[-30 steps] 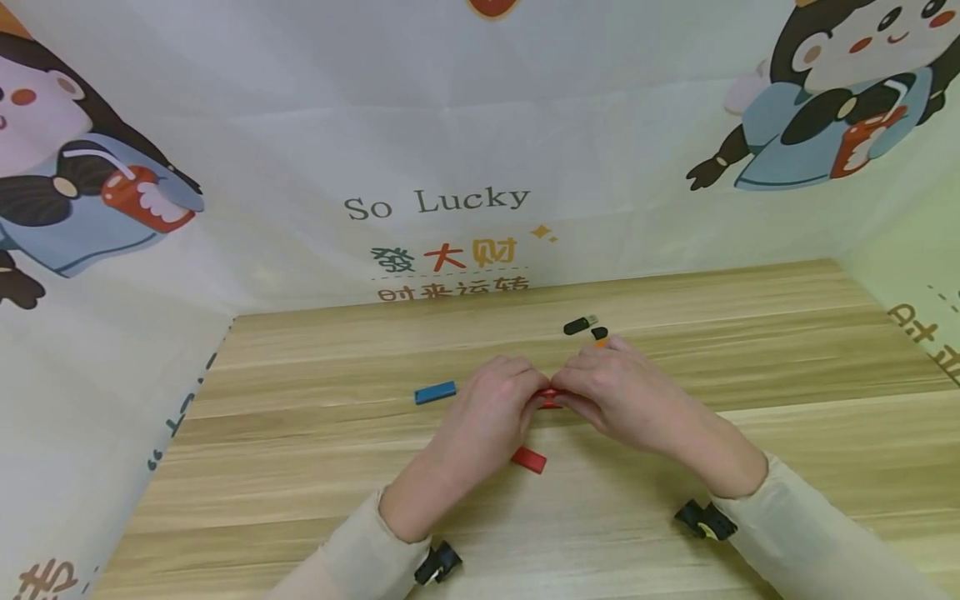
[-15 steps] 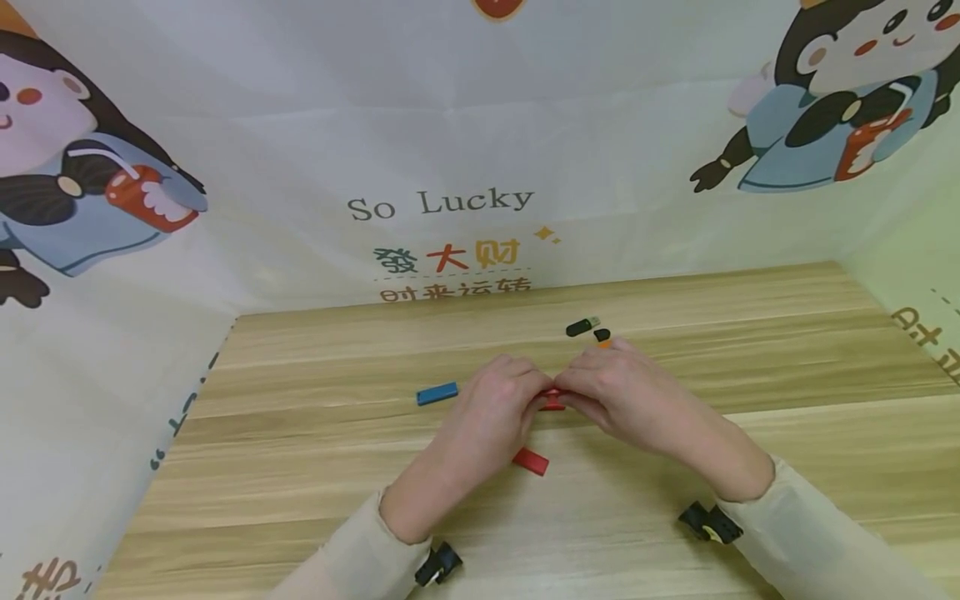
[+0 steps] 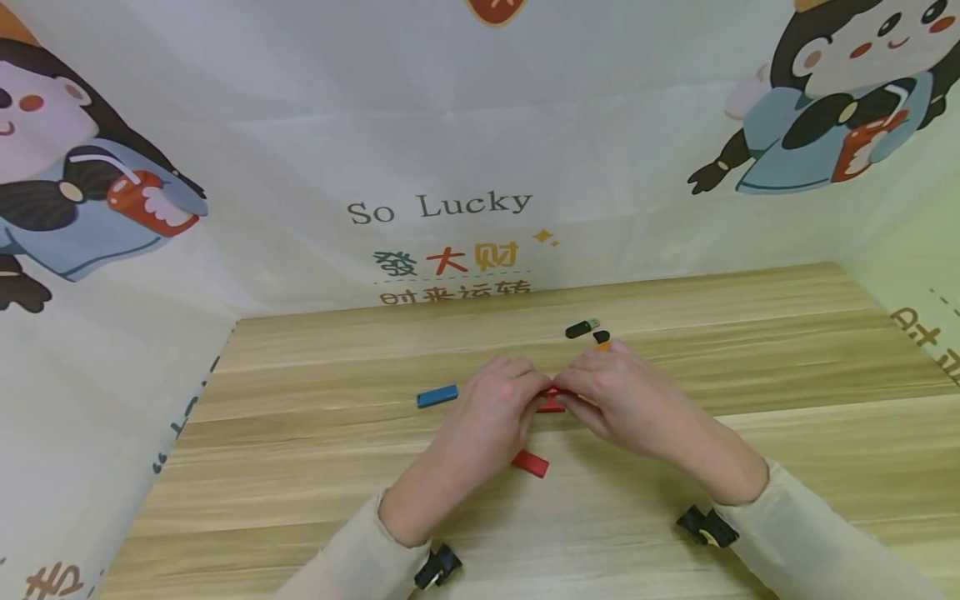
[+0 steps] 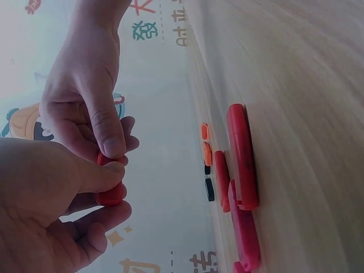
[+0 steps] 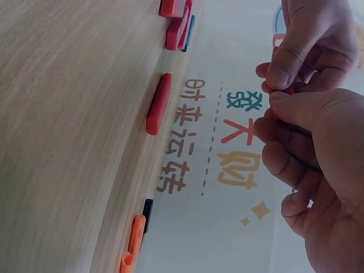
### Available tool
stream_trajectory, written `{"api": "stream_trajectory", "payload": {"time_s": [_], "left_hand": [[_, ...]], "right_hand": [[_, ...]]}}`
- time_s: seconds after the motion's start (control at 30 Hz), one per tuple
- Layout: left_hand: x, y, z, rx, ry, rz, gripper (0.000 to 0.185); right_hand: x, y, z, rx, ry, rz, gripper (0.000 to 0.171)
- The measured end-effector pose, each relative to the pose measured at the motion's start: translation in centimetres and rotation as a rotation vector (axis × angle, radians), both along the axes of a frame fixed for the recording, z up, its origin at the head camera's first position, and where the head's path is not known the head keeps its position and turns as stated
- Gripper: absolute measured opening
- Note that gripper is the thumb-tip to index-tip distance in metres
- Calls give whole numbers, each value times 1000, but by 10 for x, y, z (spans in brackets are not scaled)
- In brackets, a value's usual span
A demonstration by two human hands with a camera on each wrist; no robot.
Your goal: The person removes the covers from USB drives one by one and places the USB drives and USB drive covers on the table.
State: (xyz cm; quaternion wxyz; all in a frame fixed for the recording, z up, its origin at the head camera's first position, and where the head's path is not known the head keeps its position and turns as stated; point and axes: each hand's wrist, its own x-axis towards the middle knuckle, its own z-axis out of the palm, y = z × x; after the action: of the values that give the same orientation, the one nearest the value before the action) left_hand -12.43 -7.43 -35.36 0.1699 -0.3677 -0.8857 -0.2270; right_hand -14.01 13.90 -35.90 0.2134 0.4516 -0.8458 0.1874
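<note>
1. Closest are two pale sleeves (image 3: 352,542), with a black device (image 3: 438,567) beside the left cuff and another at the right.
2. A red stick (image 3: 531,463) lies on the wood-grain table (image 3: 300,467), partly covered by the left hand (image 3: 491,408); a pink stick (image 4: 245,236) lies just beside it in the left wrist view.
3. The left hand has its thumb and fingers closed on one end of a small red piece (image 4: 111,194), raised off the table.
4. The right hand (image 3: 633,400) pinches the piece's other end between thumb and fingers, its fingertips meeting the left's. Whether the piece is one part or two, I cannot tell.
5. A second red stick (image 5: 159,104) lies on the table below the hands.
6. A blue stick (image 3: 437,397) lies left of the left hand.
7. Beyond the right hand are a black-and-orange item (image 3: 602,338), partly hidden, and a black USB stick (image 3: 582,329), its metal plug showing.
8. Behind stands a white printed sheet (image 3: 637,142) reading "So Lucky".
</note>
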Motion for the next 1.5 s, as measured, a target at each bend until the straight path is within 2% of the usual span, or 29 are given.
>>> {"api": "stream_trajectory", "payload": {"time_s": [0.23,0.7,1.5], "left_hand": [[1,0,2,-2,-17,2,4],[1,0,1,4,-3,5,7],[0,-2,2,-7,4,-28,11]], "right_hand": [[0,-1,-1,-6,12,-8,9],[-1,-1,-3,-42,36,1,10],[-3,3,-2,-85,-42,84,10]]}}
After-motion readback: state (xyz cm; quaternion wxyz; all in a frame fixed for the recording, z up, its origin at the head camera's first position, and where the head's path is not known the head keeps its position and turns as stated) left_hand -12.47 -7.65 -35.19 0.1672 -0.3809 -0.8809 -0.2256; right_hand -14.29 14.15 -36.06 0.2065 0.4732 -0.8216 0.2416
